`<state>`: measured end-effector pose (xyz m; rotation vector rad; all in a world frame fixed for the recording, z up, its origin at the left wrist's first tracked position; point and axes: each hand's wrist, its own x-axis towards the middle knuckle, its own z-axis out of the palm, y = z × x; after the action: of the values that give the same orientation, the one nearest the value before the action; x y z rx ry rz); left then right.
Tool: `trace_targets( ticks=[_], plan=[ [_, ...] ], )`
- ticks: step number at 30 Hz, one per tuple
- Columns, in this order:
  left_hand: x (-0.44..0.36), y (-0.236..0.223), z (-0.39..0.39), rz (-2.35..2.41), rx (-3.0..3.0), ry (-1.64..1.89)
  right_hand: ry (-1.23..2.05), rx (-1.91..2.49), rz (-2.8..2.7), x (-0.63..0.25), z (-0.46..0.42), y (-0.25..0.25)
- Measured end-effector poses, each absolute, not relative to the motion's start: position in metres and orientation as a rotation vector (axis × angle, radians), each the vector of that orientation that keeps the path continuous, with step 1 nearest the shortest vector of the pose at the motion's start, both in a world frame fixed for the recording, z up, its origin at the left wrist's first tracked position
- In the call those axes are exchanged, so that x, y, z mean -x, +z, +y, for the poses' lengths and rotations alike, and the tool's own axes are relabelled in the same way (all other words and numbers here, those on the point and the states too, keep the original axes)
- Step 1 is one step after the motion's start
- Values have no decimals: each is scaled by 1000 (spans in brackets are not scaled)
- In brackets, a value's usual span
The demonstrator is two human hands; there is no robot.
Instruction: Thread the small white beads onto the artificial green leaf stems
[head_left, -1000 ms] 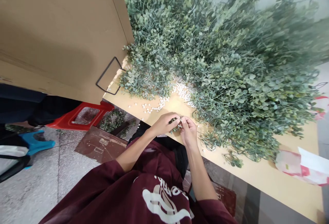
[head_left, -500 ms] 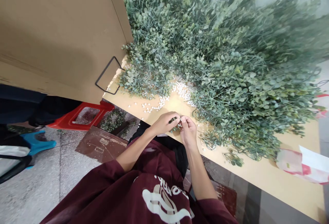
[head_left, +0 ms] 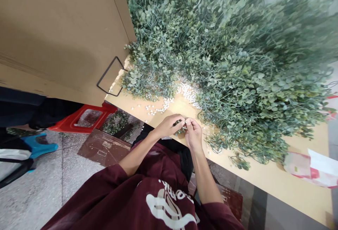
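Close together at the table's near edge, both my hands work on a small leafy green sprig (head_left: 180,130). My left hand (head_left: 169,125) is closed round the sprig, its fingertips meeting the right ones. My right hand (head_left: 193,133) pinches at the sprig's end, where a tiny white piece seems to show; its exact shape is too small to tell. Just beyond my hands, many small white pieces (head_left: 188,92) lie scattered on the pale table (head_left: 179,106). A large heap of artificial green leaf stems (head_left: 237,68) covers the table behind and to the right.
A big cardboard box (head_left: 60,36) stands at the left, beside a black metal loop (head_left: 101,78) at the table edge. Below are a red stool (head_left: 79,120) and a blue stool (head_left: 42,147). A red and white packet (head_left: 301,166) lies at the right. A person's dark clothing shows far left.
My hands stay nearly in place, with only slight finger movement at the sprig. The rest of the scene is almost the same, with a tiny shift of view.
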<state>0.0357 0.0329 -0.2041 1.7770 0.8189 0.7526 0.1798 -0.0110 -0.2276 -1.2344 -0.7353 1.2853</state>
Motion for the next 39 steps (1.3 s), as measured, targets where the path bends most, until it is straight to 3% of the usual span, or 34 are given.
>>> trace_targets(
  ticks=[39],
  plan=[
    [-38,-214,30,832,-1685,818,1194,1240,-698,-170,-10,-230]
  ],
)
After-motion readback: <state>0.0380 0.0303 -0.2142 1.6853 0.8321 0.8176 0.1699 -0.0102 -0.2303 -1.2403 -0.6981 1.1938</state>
